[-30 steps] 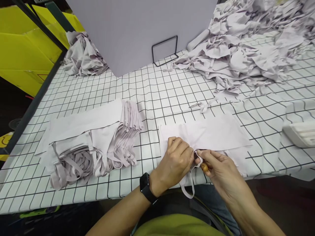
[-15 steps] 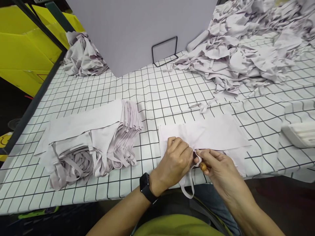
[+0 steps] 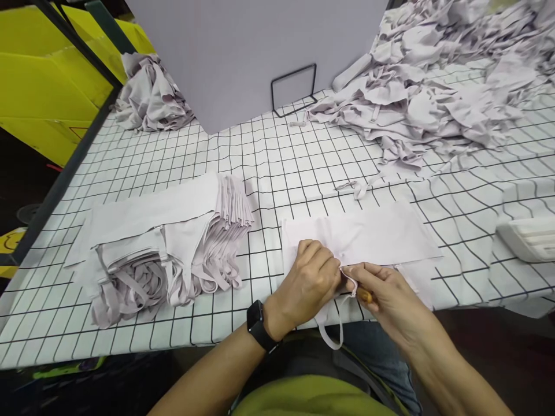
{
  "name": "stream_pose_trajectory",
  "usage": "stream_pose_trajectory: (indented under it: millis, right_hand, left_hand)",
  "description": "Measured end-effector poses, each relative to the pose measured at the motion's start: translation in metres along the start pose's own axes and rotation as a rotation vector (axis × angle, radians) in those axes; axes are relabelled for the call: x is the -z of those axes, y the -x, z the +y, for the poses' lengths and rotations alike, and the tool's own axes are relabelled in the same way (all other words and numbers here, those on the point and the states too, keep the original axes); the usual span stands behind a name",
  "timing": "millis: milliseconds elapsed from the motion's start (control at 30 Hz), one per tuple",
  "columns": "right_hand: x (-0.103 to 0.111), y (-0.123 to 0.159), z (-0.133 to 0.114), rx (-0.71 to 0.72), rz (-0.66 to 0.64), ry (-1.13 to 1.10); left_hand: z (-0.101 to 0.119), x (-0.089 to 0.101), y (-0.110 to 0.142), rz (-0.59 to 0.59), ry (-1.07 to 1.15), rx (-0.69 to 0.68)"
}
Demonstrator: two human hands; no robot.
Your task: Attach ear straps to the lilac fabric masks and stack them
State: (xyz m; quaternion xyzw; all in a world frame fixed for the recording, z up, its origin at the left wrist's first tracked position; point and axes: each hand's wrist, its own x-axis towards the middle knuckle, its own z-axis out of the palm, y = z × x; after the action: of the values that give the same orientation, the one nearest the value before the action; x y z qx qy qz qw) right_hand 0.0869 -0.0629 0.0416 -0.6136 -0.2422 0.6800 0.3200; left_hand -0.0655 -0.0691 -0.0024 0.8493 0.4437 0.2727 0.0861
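Note:
A pale lilac strapped garment [image 3: 385, 231] lies spread at the table's front edge, with a thin strap [image 3: 332, 341] looping down over it. My left hand [image 3: 306, 280], wearing a black watch, is closed on the garment's lower edge. Close against it, my right hand [image 3: 385, 289] pinches the same edge and a narrow strip between thumb and forefinger. A small rounded orange-brown object [image 3: 365, 296] shows under the right fingers, mostly hidden; its kind cannot be made out. The fingertips of my left hand are turned out of sight.
A stack of similar strapped garments [image 3: 160, 225] lies to the left on the checked tablecloth [image 3: 277, 156]. Crumpled pale fabric [image 3: 433, 104] is heaped at the back right. A grey panel [image 3: 260, 58] and a black wire stand [image 3: 295, 89] are behind. A white plastic object [image 3: 529, 237] sits far right.
Both hands stay at the garment's edge. The orange-brown object is now more covered by my right fingers, and the narrow strip there has shifted slightly. The view has moved a little.

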Motion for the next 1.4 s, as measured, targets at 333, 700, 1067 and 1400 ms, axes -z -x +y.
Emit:
stream_pose_trajectory:
  millis: [333, 700, 1067, 1400]
  right_hand:
    - [-0.001, -0.005, 0.004, -0.005, -0.049, 0.020]
    - [0.075, 0.002, -0.016, 0.370, -0.123, 0.843]
    - [0.084, -0.096, -0.098, 0.538, 0.377, 1.089]
    - [0.101, -0.069, -0.088, 0.677, 0.270, 0.923]
  left_hand:
    - [-0.001, 0.003, 0.001, -0.001, -0.047, -0.037]
    - [-0.003, 0.062, 0.023, -0.198, 0.195, 0.200]
    - [-0.052, 0.062, -0.047, -0.361, -0.229, 0.557]
    - [-0.065, 0.062, -0.045, -0.299, -0.053, 0.603]
